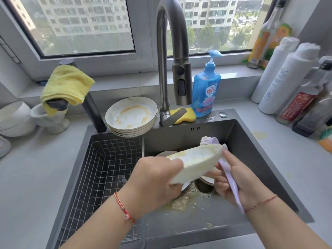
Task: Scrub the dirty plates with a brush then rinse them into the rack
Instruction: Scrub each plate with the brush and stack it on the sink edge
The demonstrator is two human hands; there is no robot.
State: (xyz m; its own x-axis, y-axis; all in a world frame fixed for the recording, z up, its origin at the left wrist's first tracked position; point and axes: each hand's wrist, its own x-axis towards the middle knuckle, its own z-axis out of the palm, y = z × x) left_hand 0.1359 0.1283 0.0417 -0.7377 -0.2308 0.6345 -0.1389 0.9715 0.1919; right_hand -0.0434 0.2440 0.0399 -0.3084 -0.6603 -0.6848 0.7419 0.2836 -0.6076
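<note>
While my left hand (158, 178) grips the tilted plate (195, 161) over the sink (251, 150), my right hand (239, 178) grips the purple brush (231, 180) at its far rim.
I'd judge firm strokes across the yellow smear work best, residue falling into the basin. More dirty plates (132, 116) wait stacked behind the empty wire rack (107, 168). One white bottle (285, 81) reads "PAC"; the blue soap bottle (206, 90) label isn't legible.

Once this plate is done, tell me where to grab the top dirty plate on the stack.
Take the top plate by its near rim, coming from the sink side. The stack overhangs the sink edge there, so the rim is exposed; the faucet crowds its right, and the middle looks smeared.
</note>
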